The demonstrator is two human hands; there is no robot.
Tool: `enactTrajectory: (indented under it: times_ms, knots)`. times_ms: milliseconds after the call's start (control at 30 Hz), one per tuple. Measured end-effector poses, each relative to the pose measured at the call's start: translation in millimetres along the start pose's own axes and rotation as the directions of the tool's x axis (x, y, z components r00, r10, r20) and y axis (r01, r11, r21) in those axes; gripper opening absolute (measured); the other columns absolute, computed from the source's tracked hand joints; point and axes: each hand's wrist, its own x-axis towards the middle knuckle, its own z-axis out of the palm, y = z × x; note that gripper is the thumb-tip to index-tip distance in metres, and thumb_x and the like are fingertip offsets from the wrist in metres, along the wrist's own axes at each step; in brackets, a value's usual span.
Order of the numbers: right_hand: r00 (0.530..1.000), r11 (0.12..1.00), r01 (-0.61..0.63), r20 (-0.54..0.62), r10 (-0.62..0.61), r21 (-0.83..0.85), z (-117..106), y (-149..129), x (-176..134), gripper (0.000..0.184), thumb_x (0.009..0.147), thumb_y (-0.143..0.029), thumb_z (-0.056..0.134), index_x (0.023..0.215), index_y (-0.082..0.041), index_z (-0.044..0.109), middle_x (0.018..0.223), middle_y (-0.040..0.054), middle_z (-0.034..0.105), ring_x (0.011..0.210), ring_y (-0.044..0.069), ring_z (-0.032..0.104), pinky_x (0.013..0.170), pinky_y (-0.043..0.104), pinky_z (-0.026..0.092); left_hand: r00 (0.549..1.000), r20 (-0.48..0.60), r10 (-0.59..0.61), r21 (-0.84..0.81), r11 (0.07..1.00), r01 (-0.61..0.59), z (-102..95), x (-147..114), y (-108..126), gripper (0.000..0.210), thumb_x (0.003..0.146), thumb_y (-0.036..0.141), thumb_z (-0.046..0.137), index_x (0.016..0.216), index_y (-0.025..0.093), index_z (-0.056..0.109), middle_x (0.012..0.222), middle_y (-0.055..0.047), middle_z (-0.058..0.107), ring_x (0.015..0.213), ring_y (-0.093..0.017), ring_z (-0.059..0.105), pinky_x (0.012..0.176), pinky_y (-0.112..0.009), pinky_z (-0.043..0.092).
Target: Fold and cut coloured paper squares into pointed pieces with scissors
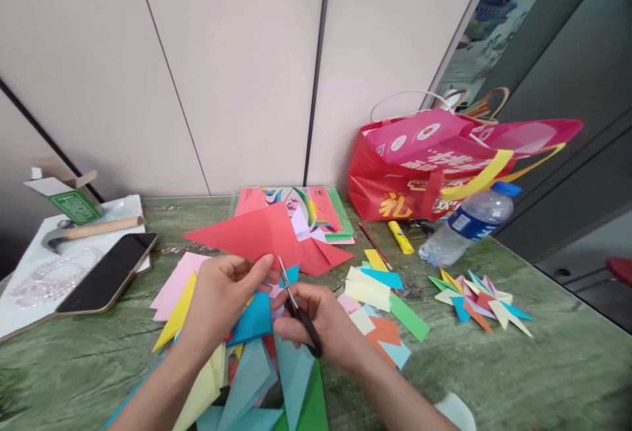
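My left hand (234, 286) pinches the lower edge of a folded red paper (251, 230), which tapers to a point on the left. In my right hand (316, 319) is a pair of scissors (296, 309) with black handles. Their blades point up at the paper's lower edge, close to my left fingertips; I cannot tell whether they touch it. Another red folded paper (323, 256) lies just behind. Below my hands spread folded papers: light blue pieces (251, 372), a blue one (254, 322), a yellow one (178, 312) and pink sheets (180, 283).
Right of my hands lie paper scraps (370, 289), a glue stick (400, 237), a red pencil (375, 245) and small folded pieces (481, 299). A plastic bottle (469, 224) leans by a red bag (385, 174). On the left are a phone (108, 273), hammer (99, 228) and green box (76, 207).
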Motion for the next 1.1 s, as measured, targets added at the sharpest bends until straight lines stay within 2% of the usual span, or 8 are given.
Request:
enactTrajectory:
  times_ms: [433, 700, 933, 1100]
  knots:
    - [0.998, 1.000, -0.015, -0.059, 0.014, -0.012, 0.3, 2.4, 0.4, 0.031, 0.063, -0.039, 0.073, 0.074, -0.014, 0.059, 0.047, -0.0059, 0.051, 0.036, 0.006, 0.042, 0.036, 0.018, 0.032, 1.000, 0.000, -0.021, -0.033, 0.999, 0.021, -0.2, -0.3, -1.0, 0.025, 0.070, 0.031, 0.068, 0.051, 0.015, 0.065, 0.059, -0.004, 0.074, 0.053, -0.016, 0.068, 0.051, -0.019, 0.053]
    - [0.998, 1.000, -0.017, -0.060, 0.017, -0.004, -0.6, 4.3, 0.5, 0.029, 0.064, -0.038, 0.073, 0.074, -0.014, 0.059, 0.047, -0.0047, 0.054, 0.034, 0.006, 0.043, 0.035, 0.018, 0.033, 1.000, -0.015, 0.011, 0.052, 0.999, -0.011, -0.6, 0.3, -2.8, 0.029, 0.072, 0.035, 0.065, 0.051, 0.015, 0.066, 0.054, -0.003, 0.072, 0.053, -0.016, 0.068, 0.049, -0.018, 0.050]
    - [1.000, 0.999, -0.012, -0.026, 0.013, 0.030, -0.6, 5.9, 0.5, 0.032, 0.064, -0.037, 0.074, 0.079, -0.014, 0.058, 0.054, -0.0036, 0.057, 0.043, 0.008, 0.048, 0.042, 0.019, 0.036, 0.999, 0.036, 0.029, 0.054, 0.998, -0.031, 0.6, 0.7, -3.2, 0.029, 0.070, 0.036, 0.065, 0.048, 0.016, 0.065, 0.051, -0.003, 0.071, 0.051, -0.018, 0.066, 0.048, -0.021, 0.049]
    - [0.999, 0.992, 0.016, -0.046, -0.010, 0.122, -0.3, 4.3, 0.6, 0.040, 0.055, -0.028, 0.082, 0.083, -0.014, 0.057, 0.060, -0.0055, 0.053, 0.052, 0.006, 0.043, 0.050, 0.019, 0.034, 0.993, 0.100, 0.067, 0.066, 0.995, -0.074, 4.6, 0.4, -4.4, 0.028, 0.069, 0.034, 0.065, 0.047, 0.016, 0.065, 0.051, -0.003, 0.069, 0.053, -0.019, 0.065, 0.049, -0.023, 0.048]
